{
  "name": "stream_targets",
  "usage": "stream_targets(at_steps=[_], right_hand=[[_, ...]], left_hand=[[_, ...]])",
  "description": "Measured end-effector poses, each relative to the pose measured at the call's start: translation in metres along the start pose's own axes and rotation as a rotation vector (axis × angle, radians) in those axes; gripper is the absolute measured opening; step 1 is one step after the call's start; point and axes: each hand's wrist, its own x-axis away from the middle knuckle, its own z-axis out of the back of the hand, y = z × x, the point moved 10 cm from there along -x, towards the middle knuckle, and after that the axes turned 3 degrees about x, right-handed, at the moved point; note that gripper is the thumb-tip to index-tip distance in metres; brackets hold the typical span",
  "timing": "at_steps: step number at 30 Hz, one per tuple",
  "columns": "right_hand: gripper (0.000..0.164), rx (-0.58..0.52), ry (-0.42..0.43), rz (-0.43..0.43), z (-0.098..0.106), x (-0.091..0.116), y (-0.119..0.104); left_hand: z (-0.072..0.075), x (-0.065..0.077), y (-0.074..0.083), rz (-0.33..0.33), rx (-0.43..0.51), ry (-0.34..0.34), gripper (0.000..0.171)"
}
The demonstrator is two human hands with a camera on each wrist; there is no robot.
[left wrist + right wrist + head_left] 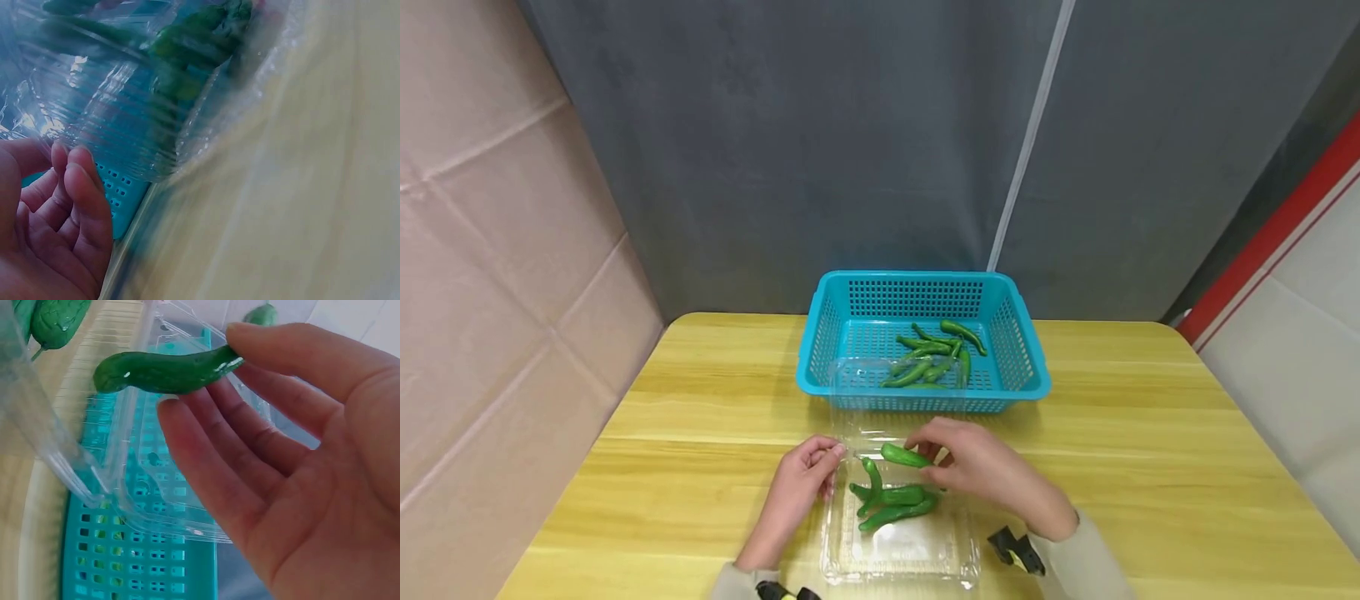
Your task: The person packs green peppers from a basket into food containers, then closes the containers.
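Note:
A green chili pepper (904,456) is pinched between the thumb and fingers of my right hand (976,460), above the clear plastic clamshell box (850,560). In the right wrist view this curved pepper (165,372) lies across the fingertips. Several green peppers (895,514) rest inside the box's near half. My left hand (803,477) pinches the box's left edge near the hinge, and the left wrist view shows its fingertips against the ribbed plastic. The open lid (857,423) reaches back over the basket's front rim.
Behind the box stands a blue plastic basket (1033,367) with several green peppers (936,346) in it. The wooden table (715,400) extends to both sides. A dark grey curtain (820,150) hangs at its back edge.

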Motion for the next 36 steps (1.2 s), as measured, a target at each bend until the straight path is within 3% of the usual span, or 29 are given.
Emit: stream_targets(at_steps=[13, 24, 30, 36], right_hand=[[0.027, 0.088, -0.076, -0.002, -0.02, -0.002, 0.001], [0.024, 0.171, -0.061, -0.048, -0.027, -0.004, 0.002], [0.022, 0.303, -0.04, -0.056, -0.026, -0.003, -0.003], [0.016, 0.4, -0.016, -0.034, -0.026, -0.002, -0.01]], left_hand=[[0.0, 0.001, 0.001, 0.012, -0.008, -0.007, 0.027], [0.001, 0.002, 0.004, 0.001, -0.033, 0.004, 0.025], [0.002, 0.002, 0.007, -0.018, -0.032, 0.016, 0.025], [-0.003, 0.012, 0.03, 0.003, -0.05, -0.001, 0.02]])
